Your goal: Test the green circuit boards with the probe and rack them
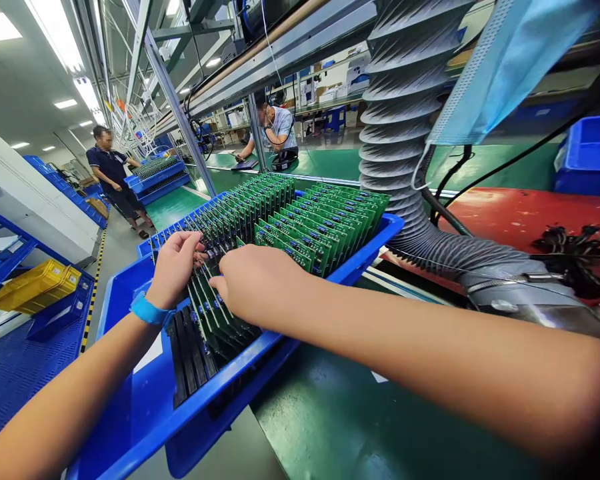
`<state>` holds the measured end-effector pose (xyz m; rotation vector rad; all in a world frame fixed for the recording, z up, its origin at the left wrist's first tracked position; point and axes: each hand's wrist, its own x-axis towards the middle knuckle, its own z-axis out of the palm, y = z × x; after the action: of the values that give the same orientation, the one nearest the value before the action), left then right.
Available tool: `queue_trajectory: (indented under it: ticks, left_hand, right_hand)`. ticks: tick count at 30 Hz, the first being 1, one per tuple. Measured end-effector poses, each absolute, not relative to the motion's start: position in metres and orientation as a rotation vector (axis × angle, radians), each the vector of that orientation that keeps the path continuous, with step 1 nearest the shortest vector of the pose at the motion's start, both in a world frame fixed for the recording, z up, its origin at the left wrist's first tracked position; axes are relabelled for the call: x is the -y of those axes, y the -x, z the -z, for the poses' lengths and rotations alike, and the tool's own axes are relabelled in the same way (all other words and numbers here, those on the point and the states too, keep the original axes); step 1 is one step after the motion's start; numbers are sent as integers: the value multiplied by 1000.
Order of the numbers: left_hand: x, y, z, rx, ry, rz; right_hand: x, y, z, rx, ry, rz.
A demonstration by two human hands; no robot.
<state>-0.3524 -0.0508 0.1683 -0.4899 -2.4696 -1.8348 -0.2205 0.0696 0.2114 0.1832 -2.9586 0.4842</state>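
Note:
Green circuit boards [325, 223] stand on edge in close rows inside a blue plastic tray [363, 257]. My left hand [176, 263], with a blue wristband [150, 310], has its fingers curled at the top edge of a board near the front of the left row. Just to its right, my right hand [257, 283] is closed on the edge of a board, its thumb pointing down along it. The right fingertips are hidden behind the hand. Black slotted racks [187, 357] hold the boards, with bare slots toward the tray's near end.
A grey ribbed duct [405, 120] rises at the right, beside a red surface [510, 210] with dark parts. A blue face mask [515, 73] hangs above. Yellow bins [37, 287] stand at left. Two people [113, 167] are farther back, one standing, one seated.

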Motion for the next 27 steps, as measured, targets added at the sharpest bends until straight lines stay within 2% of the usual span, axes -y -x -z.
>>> queue_trajectory:
  ticks: [11, 17, 27]
  left_hand:
    - [76, 346, -171, 2724, 606, 1907]
    - [76, 351, -175, 2779, 716, 1884]
    - [78, 352, -178, 2878, 798, 1832]
  right_hand:
    - [-77, 227, -225, 3143, -29, -658]
    - [-59, 224, -227, 3109, -124, -393]
    - [-60, 232, -230, 3129, -154, -226]
